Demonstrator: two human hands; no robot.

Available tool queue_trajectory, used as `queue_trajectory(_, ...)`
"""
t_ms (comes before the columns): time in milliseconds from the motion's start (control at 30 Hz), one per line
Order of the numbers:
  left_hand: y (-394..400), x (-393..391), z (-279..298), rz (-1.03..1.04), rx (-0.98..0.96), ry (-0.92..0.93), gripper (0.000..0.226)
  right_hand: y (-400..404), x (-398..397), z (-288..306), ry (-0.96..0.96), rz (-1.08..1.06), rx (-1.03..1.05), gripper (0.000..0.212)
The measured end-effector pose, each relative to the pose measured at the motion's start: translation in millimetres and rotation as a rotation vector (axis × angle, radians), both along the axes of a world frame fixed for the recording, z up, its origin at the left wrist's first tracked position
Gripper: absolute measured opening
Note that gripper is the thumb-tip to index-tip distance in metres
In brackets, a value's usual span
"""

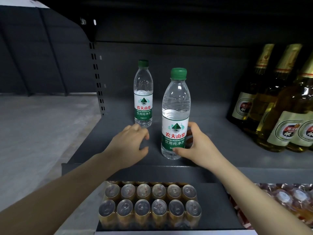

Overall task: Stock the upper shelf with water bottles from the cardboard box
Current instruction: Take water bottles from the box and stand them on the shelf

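**Green-capped bottle upright in the right hand, near the shelf's front edge**

Clear plastic, long axis vertical: the near water bottle (pixel 175 116) stands on the upper shelf (pixel 211 133), gripped low by the right hand (pixel 194 146), thumb in front, fingers (pixel 190 133) curled round behind. The left hand (pixel 132 141) hovers at its nine o'clock, loosely curled, holding nothing. A second water bottle (pixel 143 94) stands farther back, at eleven o'clock from the near one and apart from it. Beer bottles (pixel 279 102) fill three o'clock. Judging by this, the right hand should push it deeper.

Dim room, grey concrete floor (pixel 33 133)
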State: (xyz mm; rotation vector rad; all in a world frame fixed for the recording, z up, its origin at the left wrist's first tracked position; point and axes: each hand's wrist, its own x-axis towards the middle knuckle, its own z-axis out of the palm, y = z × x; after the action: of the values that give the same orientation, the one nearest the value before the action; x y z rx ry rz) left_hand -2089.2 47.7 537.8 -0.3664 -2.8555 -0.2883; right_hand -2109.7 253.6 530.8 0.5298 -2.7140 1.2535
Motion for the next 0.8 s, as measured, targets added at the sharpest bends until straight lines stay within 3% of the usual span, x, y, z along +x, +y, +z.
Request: queue_trajectory(800, -11, -15, -8, -0.054, 0.023, 0.04, 0.023, -17, -47, -5, 0.032, -0.055, 0.017, 0.058)
